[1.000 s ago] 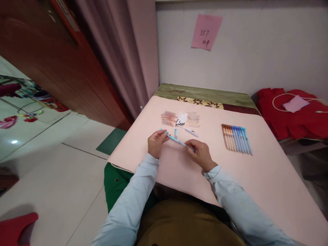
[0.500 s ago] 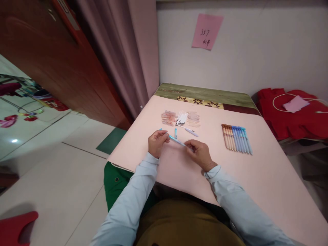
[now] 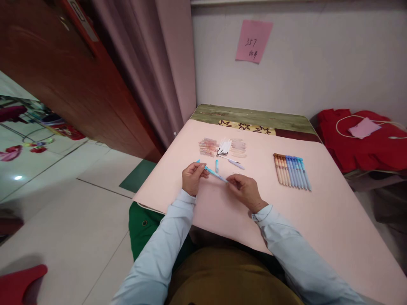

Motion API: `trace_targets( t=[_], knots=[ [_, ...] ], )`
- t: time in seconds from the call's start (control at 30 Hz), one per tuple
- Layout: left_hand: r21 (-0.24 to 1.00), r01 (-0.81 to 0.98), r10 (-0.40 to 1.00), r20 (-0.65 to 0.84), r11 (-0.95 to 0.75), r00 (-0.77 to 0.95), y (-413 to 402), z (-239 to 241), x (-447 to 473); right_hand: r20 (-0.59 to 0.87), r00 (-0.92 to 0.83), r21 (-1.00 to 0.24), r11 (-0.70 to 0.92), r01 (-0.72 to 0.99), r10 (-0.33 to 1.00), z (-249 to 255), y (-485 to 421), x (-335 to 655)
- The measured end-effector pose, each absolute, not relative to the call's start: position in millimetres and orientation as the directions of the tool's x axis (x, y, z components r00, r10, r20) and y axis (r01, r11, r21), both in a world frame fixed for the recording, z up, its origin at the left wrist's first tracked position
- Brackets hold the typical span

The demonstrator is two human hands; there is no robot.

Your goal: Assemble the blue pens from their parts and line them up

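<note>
Both hands hold one light-blue pen [image 3: 216,174] above the table. My left hand [image 3: 192,178] is closed around its bright-blue end, and my right hand [image 3: 245,188] pinches the paler end, whose tip the fingers hide. Just beyond the pen lies a short blue pen part [image 3: 217,165]. A pale lavender pen barrel [image 3: 236,164] rests to its right. Behind these are a group of white refills with black ends [image 3: 224,147], a patch of clear reddish-patterned pieces [image 3: 208,146] on the left, and pale translucent pieces [image 3: 238,148] on the right.
A row of several pens [image 3: 291,171] in brown, blue and turquoise lies at the right of the pink-covered table [image 3: 318,237]. Red cloth [image 3: 330,140] with a white cable is beyond the right edge. A pink note [image 3: 253,41] hangs on the wall; a wooden door [image 3: 95,93] stands left.
The view has shifted slightly. Both hands keep hold of the pen, and more of its bright-blue end shows beside the left fingers.
</note>
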State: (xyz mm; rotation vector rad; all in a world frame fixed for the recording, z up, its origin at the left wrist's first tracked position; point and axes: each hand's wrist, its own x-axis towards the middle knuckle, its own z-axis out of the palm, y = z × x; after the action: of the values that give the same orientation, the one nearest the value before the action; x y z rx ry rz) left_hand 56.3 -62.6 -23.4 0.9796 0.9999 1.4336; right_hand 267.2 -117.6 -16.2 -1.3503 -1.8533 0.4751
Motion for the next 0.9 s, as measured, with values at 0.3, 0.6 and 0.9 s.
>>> trace_targets(
  t=[0.3, 0.6, 0.9],
  knots=[
    [0.940, -0.333, 0.996, 0.056, -0.077, -0.070, -62.4, -22.0, 55.9, 0.398, -0.098, -0.668, 0.361, 0.651, 0.912, -16.0, -117.6, 268.1],
    [0.942, -0.329, 0.997, 0.054, -0.067, -0.049, -62.1, -22.8, 56.8, 0.380, -0.069, -0.721, 0.343, 0.602, 0.922, -19.2, -116.9, 263.3],
    [0.905, -0.422, 0.997, 0.022, -0.048, -0.068, -61.5, -21.9, 54.2, 0.402, -0.096, -0.719, 0.379, 0.582, 0.910, -18.6, -120.0, 263.7]
  ],
)
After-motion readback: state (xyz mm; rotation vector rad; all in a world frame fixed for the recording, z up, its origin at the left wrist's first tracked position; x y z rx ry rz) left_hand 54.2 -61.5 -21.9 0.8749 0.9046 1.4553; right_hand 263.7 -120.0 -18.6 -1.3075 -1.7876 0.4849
